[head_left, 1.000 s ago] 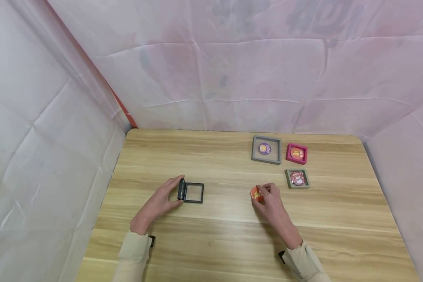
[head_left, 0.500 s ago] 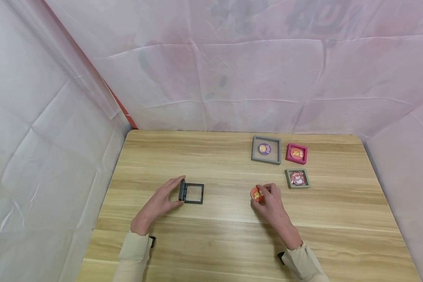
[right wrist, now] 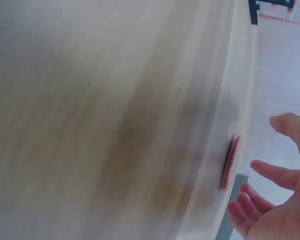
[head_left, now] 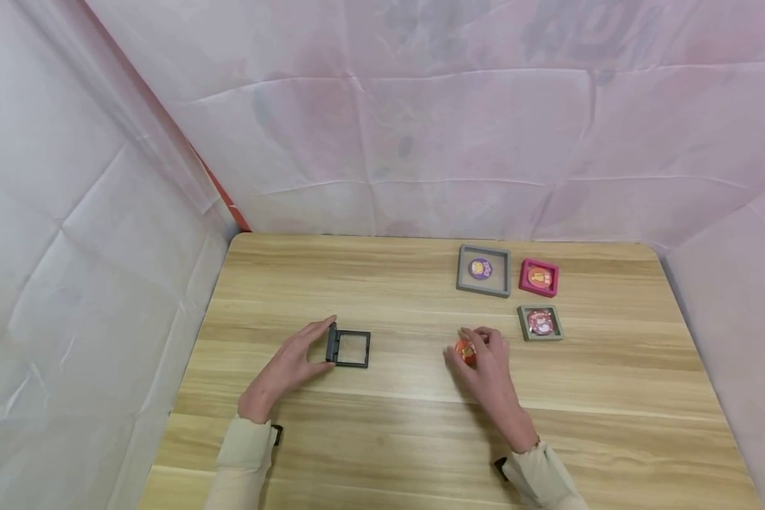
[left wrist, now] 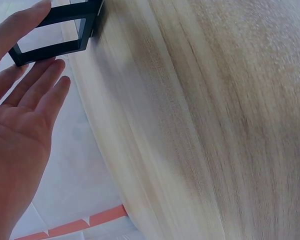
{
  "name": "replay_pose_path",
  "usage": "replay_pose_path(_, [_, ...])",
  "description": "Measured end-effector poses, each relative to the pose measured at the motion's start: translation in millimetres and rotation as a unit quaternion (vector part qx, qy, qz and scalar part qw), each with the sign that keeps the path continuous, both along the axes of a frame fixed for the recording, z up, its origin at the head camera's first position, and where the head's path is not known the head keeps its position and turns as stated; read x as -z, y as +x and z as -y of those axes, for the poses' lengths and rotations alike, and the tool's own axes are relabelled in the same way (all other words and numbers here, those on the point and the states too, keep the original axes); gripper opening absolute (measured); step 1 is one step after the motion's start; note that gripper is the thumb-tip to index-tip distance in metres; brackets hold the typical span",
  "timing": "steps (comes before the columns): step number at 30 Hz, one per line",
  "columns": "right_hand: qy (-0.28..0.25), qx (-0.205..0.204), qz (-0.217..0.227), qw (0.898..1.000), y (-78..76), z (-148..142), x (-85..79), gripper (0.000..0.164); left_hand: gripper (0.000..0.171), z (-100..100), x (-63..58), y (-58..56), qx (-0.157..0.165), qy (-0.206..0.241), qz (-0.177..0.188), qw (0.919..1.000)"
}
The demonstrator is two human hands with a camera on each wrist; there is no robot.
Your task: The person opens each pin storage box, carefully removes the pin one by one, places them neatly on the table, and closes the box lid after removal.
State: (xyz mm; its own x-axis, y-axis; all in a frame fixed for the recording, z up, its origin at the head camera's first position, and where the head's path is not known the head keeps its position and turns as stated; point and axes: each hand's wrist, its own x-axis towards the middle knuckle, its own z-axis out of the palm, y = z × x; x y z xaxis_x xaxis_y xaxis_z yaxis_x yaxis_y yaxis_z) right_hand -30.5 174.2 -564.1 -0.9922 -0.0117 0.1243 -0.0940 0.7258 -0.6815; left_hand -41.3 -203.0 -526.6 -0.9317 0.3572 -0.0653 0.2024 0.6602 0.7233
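Note:
With thumb and fingers my left hand (head_left: pixel 290 361) holds the raised half of a black hinged display frame (head_left: pixel 353 365). The frame's other half, with its clear window, lies flat on the table. In the left wrist view the frame's dark edge (left wrist: pixel 52 51) sits between thumb and fingertips. Above a round red badge (head_left: pixel 464 351) with a yellow figure is my right hand (head_left: pixel 492 368), partly covering it. The right wrist view shows the badge (right wrist: pixel 232 163) lying on the table, with thumb and fingers spread apart from it.
At the back right stand a grey frame (head_left: pixel 462 268) holding a purple badge, a magenta frame (head_left: pixel 537 291) with an orange badge, and a grey-green frame (head_left: pixel 542 338) with a red badge. White sheeting (head_left: pixel 382 127) surrounds the wooden table (head_left: pixel 382 439).
My right thumb and fingers have parted and come off the red badge, which stays on the table. The left hand keeps holding the black frame in about the same place.

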Motion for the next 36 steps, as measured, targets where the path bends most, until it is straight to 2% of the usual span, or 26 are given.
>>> replay_pose_path(4, [-0.003,-0.011,-0.025,1.0,-3.8,13,-3.0,0.047,0.088,-1,-0.1,0.1,-0.007,-0.011,0.004,0.9999])
replay_pose_path(17, [-0.001,-0.08,-0.04,0.996,-16.5,65,-11.5,0.023,0.085,-5,0.9,0.3,-0.018,-0.014,0.013,0.9997])
replay_pose_path(26, [-0.006,-0.101,-0.004,0.995,-19.5,86,-18.3,0.023,0.084,-5,0.3,-1.3,-0.015,-0.019,0.019,0.9995])
replay_pose_path(36, [-0.001,-0.139,0.012,0.99,-24.6,107,-24.3,0.023,0.083,-7,4.3,-2.0,-0.018,-0.026,0.033,0.9989])
